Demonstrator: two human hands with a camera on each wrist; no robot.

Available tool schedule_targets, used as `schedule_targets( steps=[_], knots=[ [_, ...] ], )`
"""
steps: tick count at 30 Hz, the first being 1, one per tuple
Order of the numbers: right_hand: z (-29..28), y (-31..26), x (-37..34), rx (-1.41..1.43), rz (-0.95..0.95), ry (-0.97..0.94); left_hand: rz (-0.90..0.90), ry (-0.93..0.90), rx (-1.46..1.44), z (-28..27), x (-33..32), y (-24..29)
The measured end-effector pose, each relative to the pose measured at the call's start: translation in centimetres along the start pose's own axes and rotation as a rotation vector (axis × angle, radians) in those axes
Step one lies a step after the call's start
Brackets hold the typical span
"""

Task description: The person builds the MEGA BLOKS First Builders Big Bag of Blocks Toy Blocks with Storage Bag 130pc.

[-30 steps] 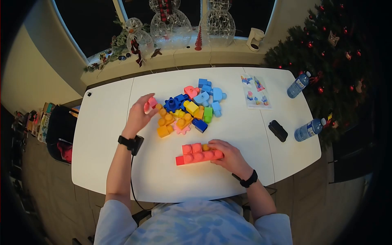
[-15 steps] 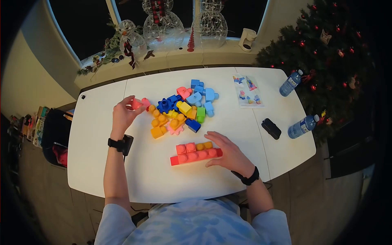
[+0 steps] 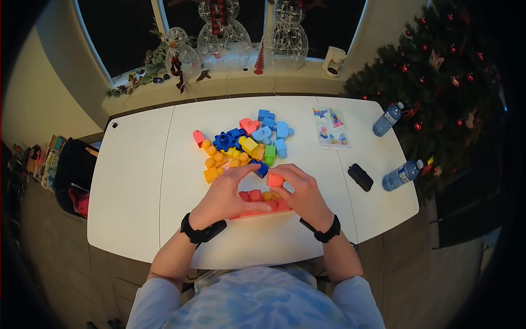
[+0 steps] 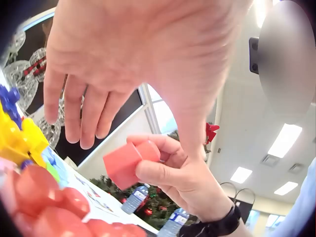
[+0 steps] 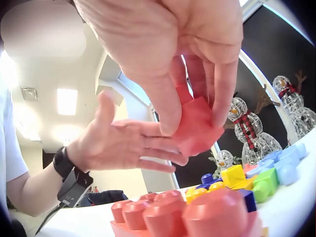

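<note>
My right hand point(image 3: 307, 196) pinches a small red toy block point(image 5: 196, 127) between thumb and fingers, above the right part of a brick build. In the left wrist view that block point(image 4: 126, 163) shows a rounded stud on one side. My left hand point(image 3: 223, 198) is beside it with fingers straight and apart, holding nothing, as the right wrist view shows its open palm point(image 5: 111, 145). Below both hands lies the long red brick build point(image 5: 163, 217), studs up, with red and orange blocks along its far side; the hands partly cover it in the head view.
Beyond the hands is a pile of blue, yellow, orange, green and pink blocks point(image 3: 249, 145). A lone red block point(image 3: 198, 138) sits at its left. To the right are a picture sheet point(image 3: 332, 129), a black case point(image 3: 360, 177) and two water bottles point(image 3: 402, 175).
My left hand has come from the far left of the pile to the brick build, and the red block it held is now in my right hand. The right hand has lifted off the build.
</note>
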State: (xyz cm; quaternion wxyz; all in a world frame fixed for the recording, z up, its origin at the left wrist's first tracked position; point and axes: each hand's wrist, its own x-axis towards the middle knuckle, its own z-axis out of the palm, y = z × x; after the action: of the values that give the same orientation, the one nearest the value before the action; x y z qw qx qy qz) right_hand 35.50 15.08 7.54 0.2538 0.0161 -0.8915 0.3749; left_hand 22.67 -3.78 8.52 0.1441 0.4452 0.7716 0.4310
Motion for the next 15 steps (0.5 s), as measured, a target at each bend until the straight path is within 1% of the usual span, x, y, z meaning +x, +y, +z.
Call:
schedule_targets(
  steps=[1,2,4,5,7,8,10,13,15],
  knots=[
    [-0.2,0.5,0.0,0.027,0.107,-0.07,0.102,0.012,0.191,-0.2,-0.6,-0.3],
    [-0.2,0.8,-0.1,0.027,0.105,-0.07,0.103,0.014,0.192,0.0,-1.1,-0.9],
    [0.1,1.4,-0.2,0.012,0.152,-0.228,0.085,-0.079,0.273,0.6,-1.9,-2.4],
    [0.5,1.7,-0.3,0.012,0.15,-0.229,0.085,-0.077,0.274,0.9,-2.1,-2.6],
    [1.3,2.0,-0.5,0.007,0.174,-0.284,-0.058,-0.143,0.246,1.7,-2.5,-2.7],
    [1.4,2.0,-0.4,0.007,0.172,-0.288,-0.061,-0.139,0.245,2.0,-2.6,-3.2],
    [1.5,1.9,-0.3,0.038,0.179,-0.315,0.025,-0.101,0.191,2.7,-2.8,-4.1],
    [1.5,1.6,-0.5,0.061,0.206,-0.293,0.045,-0.065,0.158,2.8,-2.9,-4.4],
    [1.6,1.8,-0.6,0.054,0.191,-0.282,0.043,-0.063,0.153,2.8,-2.9,-4.3]
  ],
)
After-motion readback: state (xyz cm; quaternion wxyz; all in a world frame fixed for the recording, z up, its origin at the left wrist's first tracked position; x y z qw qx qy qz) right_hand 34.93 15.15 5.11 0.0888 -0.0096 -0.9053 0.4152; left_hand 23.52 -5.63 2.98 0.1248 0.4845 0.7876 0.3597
